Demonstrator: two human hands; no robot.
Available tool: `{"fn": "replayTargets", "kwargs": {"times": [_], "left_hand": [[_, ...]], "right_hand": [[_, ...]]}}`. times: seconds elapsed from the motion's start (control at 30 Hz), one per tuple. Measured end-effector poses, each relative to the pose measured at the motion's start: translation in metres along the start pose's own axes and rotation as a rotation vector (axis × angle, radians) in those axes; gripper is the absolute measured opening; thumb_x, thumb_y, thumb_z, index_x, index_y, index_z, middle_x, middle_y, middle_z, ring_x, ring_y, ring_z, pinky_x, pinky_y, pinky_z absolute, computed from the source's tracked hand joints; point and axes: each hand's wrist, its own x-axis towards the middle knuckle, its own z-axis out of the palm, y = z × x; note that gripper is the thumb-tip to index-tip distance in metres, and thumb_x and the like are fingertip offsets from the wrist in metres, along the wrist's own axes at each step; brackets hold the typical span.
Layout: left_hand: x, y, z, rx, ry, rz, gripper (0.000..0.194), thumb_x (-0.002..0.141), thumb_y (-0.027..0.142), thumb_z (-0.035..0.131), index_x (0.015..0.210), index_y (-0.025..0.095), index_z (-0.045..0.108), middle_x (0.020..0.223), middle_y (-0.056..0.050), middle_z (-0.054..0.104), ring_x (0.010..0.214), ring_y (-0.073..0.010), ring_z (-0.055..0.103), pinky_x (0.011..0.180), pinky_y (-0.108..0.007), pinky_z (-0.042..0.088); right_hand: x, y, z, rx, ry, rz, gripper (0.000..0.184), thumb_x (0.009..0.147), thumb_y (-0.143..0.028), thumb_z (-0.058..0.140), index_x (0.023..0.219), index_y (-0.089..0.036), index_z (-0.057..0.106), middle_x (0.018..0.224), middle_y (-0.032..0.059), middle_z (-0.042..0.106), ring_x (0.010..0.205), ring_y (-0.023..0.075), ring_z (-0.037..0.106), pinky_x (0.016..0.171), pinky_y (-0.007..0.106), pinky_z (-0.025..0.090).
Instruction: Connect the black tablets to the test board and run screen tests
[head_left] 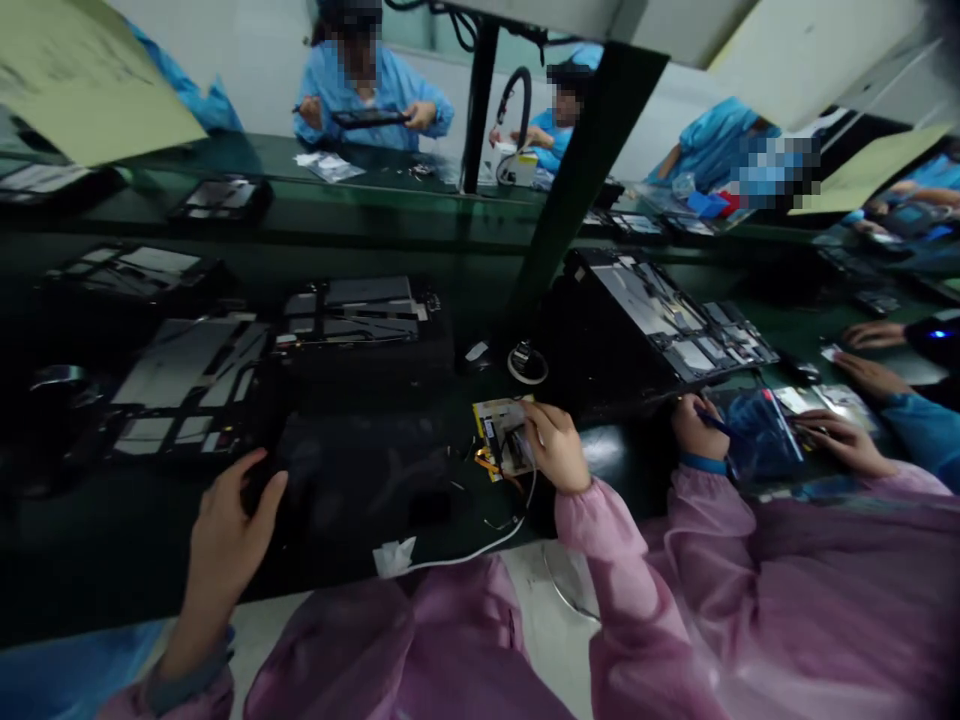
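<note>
My left hand (229, 525) is at the left, thumb and index finger apart, holding nothing visible. It is by the corner of a dark, flat panel (360, 470) in front of me. My right hand (556, 447) has its fingers drawn together over the upper right edge of a small, flat part with yellow edges and orange flex strips (495, 440). Whatever lies between those fingertips is hidden. From under that hand a white cord (480, 553) curves down to a crumpled white piece (394, 556) at the table's front edge.
Stacks of opened tablet-like devices stand left (184, 385), centre (360, 310) and right (660, 310). A white ring-shaped roll (527, 363) sits behind the small part. On my right, a co-worker in pink handles a blue bag (761, 430). Co-workers in blue sit opposite, beyond a slanted post (592, 170).
</note>
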Motion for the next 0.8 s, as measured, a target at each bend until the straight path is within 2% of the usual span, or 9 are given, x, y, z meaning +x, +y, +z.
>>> {"fn": "replayTargets", "kwargs": {"times": [0.03, 0.1, 0.17, 0.27, 0.33, 0.43, 0.53, 0.67, 0.8], "left_hand": [[0.003, -0.008, -0.002, -0.061, -0.042, -0.073, 0.057, 0.084, 0.056, 0.052, 0.13, 0.023, 0.051, 0.131, -0.013, 0.056, 0.12, -0.0352, 0.053, 0.105, -0.054, 0.037], [0.007, -0.017, -0.002, -0.248, -0.116, -0.157, 0.058, 0.083, 0.057, 0.054, 0.13, 0.023, 0.052, 0.13, -0.011, 0.057, 0.125, -0.0324, 0.051, 0.109, -0.05, 0.035], [0.008, -0.017, -0.003, -0.408, -0.134, -0.186, 0.055, 0.082, 0.056, 0.055, 0.126, 0.025, 0.055, 0.129, -0.008, 0.059, 0.128, -0.0296, 0.049, 0.112, -0.045, 0.032], [0.006, -0.004, -0.011, -0.549, -0.076, -0.21, 0.047, 0.08, 0.053, 0.059, 0.12, 0.028, 0.062, 0.123, -0.003, 0.063, 0.124, -0.0272, 0.052, 0.11, -0.041, 0.036], [0.006, 0.008, -0.02, -0.698, -0.066, -0.257, 0.047, 0.079, 0.049, 0.062, 0.122, 0.028, 0.061, 0.119, -0.002, 0.066, 0.119, -0.0254, 0.056, 0.103, -0.037, 0.044], [0.012, 0.023, -0.028, -1.001, -0.156, -0.373, 0.051, 0.078, 0.041, 0.066, 0.127, 0.026, 0.059, 0.119, -0.005, 0.067, 0.11, -0.0241, 0.063, 0.087, -0.032, 0.053], [0.025, 0.025, -0.024, -1.207, -0.215, -0.441, 0.045, 0.076, 0.032, 0.069, 0.119, 0.019, 0.065, 0.12, -0.008, 0.068, 0.107, -0.0233, 0.064, 0.082, -0.03, 0.054], [0.037, 0.016, -0.008, -1.282, -0.216, -0.454, 0.036, 0.071, 0.028, 0.072, 0.105, 0.017, 0.07, 0.109, -0.007, 0.072, 0.103, -0.024, 0.066, 0.083, -0.033, 0.054], [0.039, 0.01, -0.002, -1.244, -0.222, -0.412, 0.03, 0.072, 0.032, 0.07, 0.1, 0.018, 0.071, 0.105, -0.006, 0.073, 0.105, -0.0254, 0.065, 0.087, -0.035, 0.054]], "right_hand": [[-0.006, -0.013, -0.01, 0.042, 0.048, 0.01, 0.035, 0.093, -0.016, 0.042, 0.123, -0.019, 0.06, 0.108, 0.0108, 0.065, 0.102, 0.0252, 0.057, 0.088, 0.041, 0.045], [-0.021, -0.049, -0.025, 0.151, 0.059, -0.023, 0.036, 0.093, -0.015, 0.042, 0.125, -0.022, 0.058, 0.108, 0.0103, 0.064, 0.103, 0.0252, 0.058, 0.086, 0.041, 0.047], [-0.039, -0.088, -0.028, 0.272, 0.022, -0.145, 0.04, 0.091, -0.012, 0.044, 0.128, -0.023, 0.055, 0.107, 0.0095, 0.064, 0.104, 0.0243, 0.058, 0.086, 0.04, 0.049], [-0.057, -0.138, -0.005, 0.34, -0.043, -0.278, 0.039, 0.088, -0.015, 0.048, 0.125, -0.024, 0.057, 0.114, 0.0099, 0.063, 0.115, 0.0269, 0.054, 0.092, 0.045, 0.048], [-0.06, -0.158, 0.019, 0.332, -0.076, -0.312, 0.036, 0.088, -0.021, 0.05, 0.122, -0.024, 0.061, 0.122, 0.0108, 0.06, 0.123, 0.0293, 0.049, 0.096, 0.049, 0.045], [-0.049, -0.173, 0.045, 0.281, -0.11, -0.356, 0.028, 0.088, -0.027, 0.052, 0.112, -0.024, 0.066, 0.132, 0.01, 0.056, 0.131, 0.0305, 0.042, 0.103, 0.053, 0.038], [-0.028, -0.179, 0.051, 0.228, -0.132, -0.33, 0.019, 0.088, -0.026, 0.053, 0.098, -0.024, 0.07, 0.136, 0.0074, 0.054, 0.135, 0.0298, 0.036, 0.111, 0.055, 0.028], [-0.007, -0.181, 0.045, 0.256, -0.17, -0.313, 0.02, 0.088, -0.023, 0.05, 0.094, -0.023, 0.07, 0.132, 0.0068, 0.057, 0.136, 0.0288, 0.036, 0.111, 0.055, 0.027], [0.004, -0.175, 0.053, 0.155, -0.157, -0.3, 0.027, 0.09, -0.023, 0.051, 0.112, -0.024, 0.067, 0.133, 0.0086, 0.056, 0.135, 0.0292, 0.036, 0.111, 0.056, 0.028]]}}
